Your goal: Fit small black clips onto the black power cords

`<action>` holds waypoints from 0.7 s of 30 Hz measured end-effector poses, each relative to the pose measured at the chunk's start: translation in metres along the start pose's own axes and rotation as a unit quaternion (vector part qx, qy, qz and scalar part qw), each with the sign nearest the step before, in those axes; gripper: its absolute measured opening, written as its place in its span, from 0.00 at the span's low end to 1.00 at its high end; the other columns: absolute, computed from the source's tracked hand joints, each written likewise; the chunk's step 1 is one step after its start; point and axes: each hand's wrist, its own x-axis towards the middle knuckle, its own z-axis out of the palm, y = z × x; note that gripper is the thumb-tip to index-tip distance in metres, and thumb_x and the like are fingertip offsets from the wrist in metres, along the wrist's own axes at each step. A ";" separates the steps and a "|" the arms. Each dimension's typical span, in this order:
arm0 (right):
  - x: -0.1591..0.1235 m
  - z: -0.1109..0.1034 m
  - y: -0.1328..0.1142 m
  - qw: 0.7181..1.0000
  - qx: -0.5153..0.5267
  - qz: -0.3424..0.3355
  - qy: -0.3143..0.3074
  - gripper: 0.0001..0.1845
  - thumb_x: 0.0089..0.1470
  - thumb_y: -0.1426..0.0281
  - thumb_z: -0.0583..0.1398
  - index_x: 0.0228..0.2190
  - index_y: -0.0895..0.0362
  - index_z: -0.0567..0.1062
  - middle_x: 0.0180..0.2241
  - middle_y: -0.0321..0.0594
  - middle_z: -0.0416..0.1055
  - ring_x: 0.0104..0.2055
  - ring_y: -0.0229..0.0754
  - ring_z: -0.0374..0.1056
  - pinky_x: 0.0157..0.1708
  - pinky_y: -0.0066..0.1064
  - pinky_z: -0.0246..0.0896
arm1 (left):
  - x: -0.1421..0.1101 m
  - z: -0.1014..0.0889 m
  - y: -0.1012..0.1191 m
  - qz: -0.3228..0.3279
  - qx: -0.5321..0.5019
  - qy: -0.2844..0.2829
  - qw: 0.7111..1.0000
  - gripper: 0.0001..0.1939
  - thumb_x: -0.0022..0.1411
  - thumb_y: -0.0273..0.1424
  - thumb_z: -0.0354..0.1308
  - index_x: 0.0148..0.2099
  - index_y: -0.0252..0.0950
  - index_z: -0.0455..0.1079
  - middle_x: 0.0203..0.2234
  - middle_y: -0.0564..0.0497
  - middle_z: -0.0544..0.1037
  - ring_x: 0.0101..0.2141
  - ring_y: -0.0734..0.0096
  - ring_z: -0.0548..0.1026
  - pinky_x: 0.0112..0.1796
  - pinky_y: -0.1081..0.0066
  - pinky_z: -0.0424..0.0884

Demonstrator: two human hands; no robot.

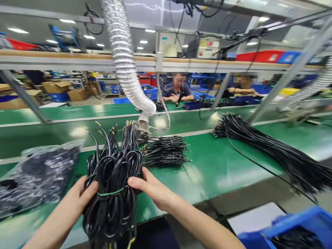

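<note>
A thick bundle of coiled black cables (111, 207) stands upright between my hands above the front of the green bench. A thin green band circles its middle, and stripped wire ends with yellow tips stick up at the top. My left hand (84, 193) grips its left side, thumb in front. From the right, my right hand (151, 186) presses on it with the thumb over the coils near the band. The other fingers of both hands are hidden behind the cables. Just beyond the bundle, more tied black cables (168, 150) lie flat on the bench.
A clear plastic bag of dark parts (41, 176) lies at left. Long loose black cables (267, 148) stretch over the right edge, above a blue bin (290, 224). A silver duct (126, 58) hangs down to the bench (207, 166). Two people sit across.
</note>
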 end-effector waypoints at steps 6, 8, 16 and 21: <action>-0.082 -0.101 -0.040 0.985 -0.112 -0.031 0.126 0.47 0.37 0.43 0.69 0.54 0.55 0.71 0.59 0.45 0.66 0.63 0.56 0.56 0.64 0.48 0.46 | -0.039 0.121 0.053 0.035 -0.148 -0.117 0.981 0.32 0.49 0.54 0.62 0.48 0.36 0.69 0.46 0.43 0.79 0.49 0.50 0.75 0.51 0.57 0.70; -0.111 -0.138 -0.052 0.975 -0.145 -0.035 0.161 0.44 0.39 0.43 0.67 0.53 0.53 0.72 0.60 0.44 0.66 0.63 0.57 0.57 0.64 0.50 0.46 | -0.054 0.164 0.079 0.048 -0.194 -0.197 0.960 0.30 0.52 0.49 0.63 0.51 0.35 0.67 0.49 0.42 0.77 0.51 0.52 0.73 0.52 0.58 0.70; -0.158 -0.277 -0.104 0.933 -0.192 0.001 0.304 0.27 0.36 0.51 0.67 0.38 0.51 0.80 0.45 0.45 0.78 0.57 0.61 0.66 0.60 0.49 0.58 | -0.051 0.336 0.139 0.063 -0.335 -0.281 0.897 0.29 0.52 0.42 0.67 0.50 0.34 0.63 0.52 0.37 0.74 0.53 0.56 0.72 0.54 0.62 0.67; -0.118 -0.342 -0.109 0.924 -0.171 0.049 0.338 0.14 0.45 0.58 0.63 0.34 0.51 0.80 0.38 0.43 0.80 0.51 0.55 0.72 0.57 0.47 0.63 | -0.030 0.404 0.135 0.049 -0.366 -0.254 0.894 0.35 0.52 0.43 0.66 0.55 0.32 0.59 0.56 0.35 0.70 0.57 0.58 0.68 0.58 0.65 0.62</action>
